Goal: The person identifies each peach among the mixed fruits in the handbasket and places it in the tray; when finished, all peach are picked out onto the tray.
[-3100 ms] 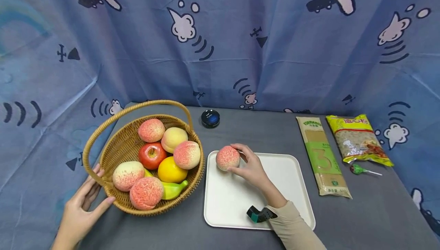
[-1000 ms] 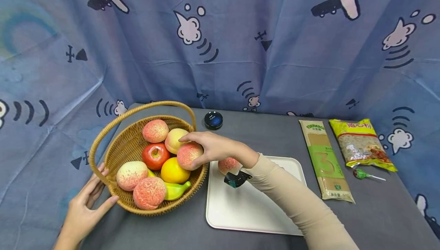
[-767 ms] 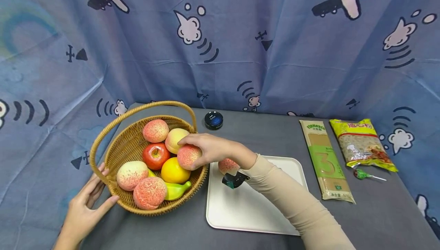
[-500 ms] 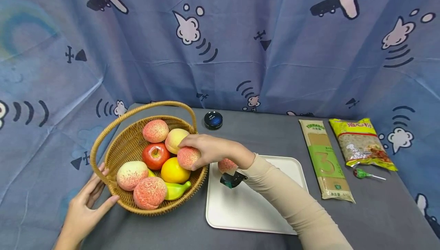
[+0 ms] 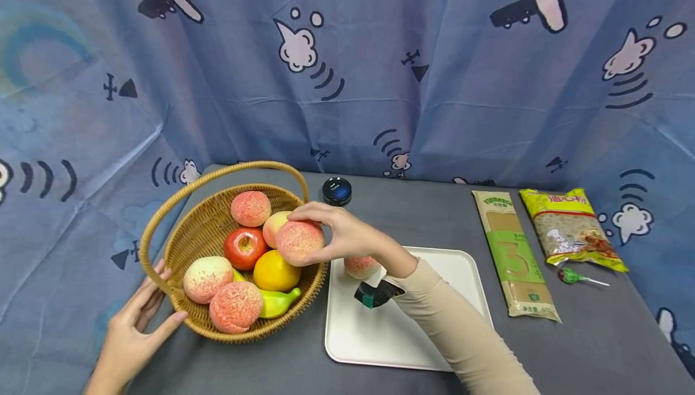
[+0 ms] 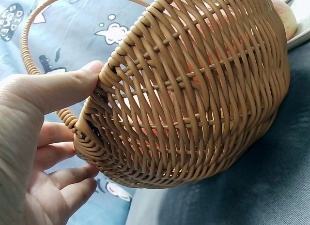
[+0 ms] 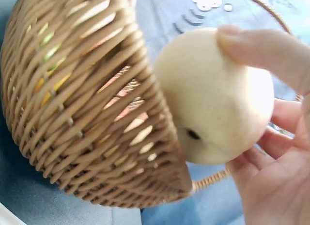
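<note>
In the head view, my right hand (image 5: 347, 235) grips a pink-speckled peach (image 5: 298, 243) between thumb and fingers, over the right rim of the wicker basket (image 5: 228, 338). The right wrist view shows the peach's pale underside (image 7: 213, 94) beside the rim. My left hand (image 5: 133, 331) holds the basket's left end; in the left wrist view the thumb (image 6: 72, 87) lies on the rim and the fingers sit near the handle's base. Inside are a red apple (image 5: 245, 248), a yellow round fruit (image 5: 277, 271), a green-yellow banana (image 5: 279, 303) and several more peaches (image 5: 236, 306).
A white tray (image 5: 391, 341) lies right of the basket, one peach (image 5: 361, 266) on it partly hidden by my right wrist. Behind stands a round dark tin (image 5: 337, 190). Further right are a noodle pack (image 5: 516, 256), a yellow food bag (image 5: 572, 229) and a lollipop (image 5: 570, 275).
My right hand let go of a peach on the tray, went left to the basket and took hold of another, now raised slightly. Neighbouring peaches shifted a little. My left hand stayed at the basket.
</note>
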Tool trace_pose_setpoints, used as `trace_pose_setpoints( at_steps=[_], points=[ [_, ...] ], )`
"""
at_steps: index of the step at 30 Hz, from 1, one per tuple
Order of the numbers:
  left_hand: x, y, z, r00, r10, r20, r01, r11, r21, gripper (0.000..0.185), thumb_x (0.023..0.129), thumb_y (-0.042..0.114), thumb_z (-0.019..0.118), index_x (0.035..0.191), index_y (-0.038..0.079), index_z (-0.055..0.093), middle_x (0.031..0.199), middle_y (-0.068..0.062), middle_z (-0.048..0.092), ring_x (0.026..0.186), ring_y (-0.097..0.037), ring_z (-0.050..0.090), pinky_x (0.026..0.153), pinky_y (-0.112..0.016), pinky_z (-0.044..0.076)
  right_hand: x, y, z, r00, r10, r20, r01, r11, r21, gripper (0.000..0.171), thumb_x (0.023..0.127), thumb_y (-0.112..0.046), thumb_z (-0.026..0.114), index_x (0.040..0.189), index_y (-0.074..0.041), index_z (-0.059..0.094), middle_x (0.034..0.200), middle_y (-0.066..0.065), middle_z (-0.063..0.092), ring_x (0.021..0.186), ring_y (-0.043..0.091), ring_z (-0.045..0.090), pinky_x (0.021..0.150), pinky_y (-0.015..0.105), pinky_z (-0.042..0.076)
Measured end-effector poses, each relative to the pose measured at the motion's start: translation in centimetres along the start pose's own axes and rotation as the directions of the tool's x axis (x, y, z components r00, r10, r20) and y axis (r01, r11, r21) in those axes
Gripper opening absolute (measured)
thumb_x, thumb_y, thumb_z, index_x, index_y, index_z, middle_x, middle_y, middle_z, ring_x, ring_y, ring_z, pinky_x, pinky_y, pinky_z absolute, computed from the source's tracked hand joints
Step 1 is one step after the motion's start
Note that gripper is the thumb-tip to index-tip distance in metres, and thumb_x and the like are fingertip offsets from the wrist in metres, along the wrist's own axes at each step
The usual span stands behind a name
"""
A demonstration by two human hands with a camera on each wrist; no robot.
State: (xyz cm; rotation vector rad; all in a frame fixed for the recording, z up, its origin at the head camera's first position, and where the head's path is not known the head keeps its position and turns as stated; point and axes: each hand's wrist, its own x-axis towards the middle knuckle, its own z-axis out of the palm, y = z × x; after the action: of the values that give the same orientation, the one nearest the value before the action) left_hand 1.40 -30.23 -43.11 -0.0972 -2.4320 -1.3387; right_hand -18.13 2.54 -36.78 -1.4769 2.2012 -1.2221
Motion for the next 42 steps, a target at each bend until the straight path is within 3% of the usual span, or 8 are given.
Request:
trace_pose_setpoints(
  at_steps=[8, 14, 18, 24, 30, 42],
  points=[
    [-0.1, -0.2, 0.0, 1.0, 0.016, -0.004, -0.016, 1.0, -0.004, 0.075, 0.071, -0.021, 0.07, 0.139, -0.006, 0.042, 0.155, -0.012, 0.029, 0.135, 0.002, 0.036, 0.101, -0.006, 0.039, -5.2, 0.6, -0.9, 0.971, 0.01, -0.24, 0.033, 0.984, 0.175, 0.069, 0.07, -0.005, 0.084, 0.132, -0.003, 0.053, 0.134, 0.01, 0.05, 0.121, 0.018, 0.049, 0.104, 0.029, 0.049],
    [0.1, 0.0, 0.1, 0.999, 0.034, -0.006, -0.035, 0.999, -0.038, 0.074, 0.069, -0.027, 0.067, 0.137, -0.012, 0.041, 0.154, -0.016, 0.028, 0.136, -0.001, 0.035, 0.102, -0.008, 0.039, -10.0, 2.2, -1.7, 0.911, 0.097, -0.401, 0.0, 0.972, 0.234, 0.072, 0.07, 0.009, 0.079, 0.135, 0.001, 0.048, 0.135, 0.018, 0.046, 0.123, 0.014, 0.049, 0.106, 0.023, 0.046],
    [0.1, 0.2, 0.1, 0.999, 0.04, -0.01, -0.041, 0.998, -0.052, 0.074, 0.068, -0.028, 0.066, 0.136, -0.014, 0.041, 0.154, -0.016, 0.028, 0.136, -0.001, 0.036, 0.102, -0.008, 0.039, -13.0, 4.0, -1.7, 0.869, 0.185, -0.459, -0.068, 0.963, 0.26, 0.072, 0.072, 0.012, 0.076, 0.136, 0.002, 0.046, 0.136, 0.019, 0.044, 0.125, 0.011, 0.047, 0.105, 0.017, 0.044],
    [0.0, 0.3, 0.0, 0.999, 0.033, -0.007, -0.033, 0.998, -0.045, 0.074, 0.068, -0.028, 0.066, 0.136, -0.013, 0.041, 0.154, -0.017, 0.028, 0.136, -0.001, 0.035, 0.102, -0.008, 0.04, -16.4, 7.0, -0.6, 0.831, 0.264, -0.49, -0.134, 0.949, 0.284, 0.067, 0.075, 0.013, 0.072, 0.136, 0.007, 0.044, 0.136, 0.025, 0.041, 0.125, 0.005, 0.045, 0.106, 0.012, 0.04],
    [0.0, 0.2, 0.0, 1.0, 0.028, -0.005, -0.029, 0.998, -0.055, 0.073, 0.069, -0.028, 0.066, 0.136, -0.014, 0.041, 0.154, -0.016, 0.028, 0.136, -0.001, 0.035, 0.102, -0.008, 0.039, -17.6, 8.9, 0.1, 0.816, 0.329, -0.475, -0.186, 0.927, 0.325, 0.067, 0.076, 0.01, 0.073, 0.136, 0.007, 0.044, 0.136, 0.025, 0.041, 0.122, 0.001, 0.045, 0.104, 0.008, 0.04],
    [-0.1, -0.3, 0.0, 0.999, 0.031, -0.008, -0.032, 0.997, -0.071, 0.075, 0.069, -0.027, 0.067, 0.137, -0.012, 0.041, 0.154, -0.017, 0.028, 0.136, -0.003, 0.036, 0.103, -0.008, 0.039, -18.7, 10.0, 0.1, 0.844, 0.405, -0.35, -0.246, 0.874, 0.419, 0.074, 0.078, 0.005, 0.074, 0.138, 0.005, 0.031, 0.137, 0.023, 0.035, 0.122, 0.0, 0.042, 0.103, 0.005, 0.036]
  ],
)
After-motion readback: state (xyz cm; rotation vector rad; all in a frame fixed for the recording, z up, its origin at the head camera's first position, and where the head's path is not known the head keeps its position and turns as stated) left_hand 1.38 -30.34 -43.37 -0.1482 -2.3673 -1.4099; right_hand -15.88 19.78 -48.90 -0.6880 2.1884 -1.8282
